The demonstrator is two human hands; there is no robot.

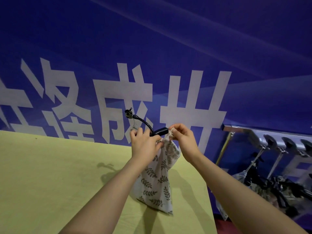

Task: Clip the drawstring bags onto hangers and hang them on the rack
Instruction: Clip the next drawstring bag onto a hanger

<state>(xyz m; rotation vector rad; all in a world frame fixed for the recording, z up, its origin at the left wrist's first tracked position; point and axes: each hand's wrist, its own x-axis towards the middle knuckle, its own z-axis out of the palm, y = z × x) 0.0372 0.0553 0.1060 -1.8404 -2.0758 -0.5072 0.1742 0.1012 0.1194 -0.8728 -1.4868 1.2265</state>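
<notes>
A white drawstring bag (156,181) with a dark leaf print hangs in the air above the table's right end. My left hand (145,144) pinches the bag's gathered top on the left and also touches a black clip hanger (152,128). My right hand (181,138) pinches the top's right corner against the hanger's black clip. The hanger's curved neck rises up-left to a metal swivel hook. The rack (270,133), a silver rail at the right, carries several hangers (271,146) with bags (253,181) hanging below.
A yellow-green table (59,174) fills the lower left, its right edge near the bag. Behind stands a blue wall (152,48) with large white characters. A brass-coloured upright post (224,146) holds the rack's left end.
</notes>
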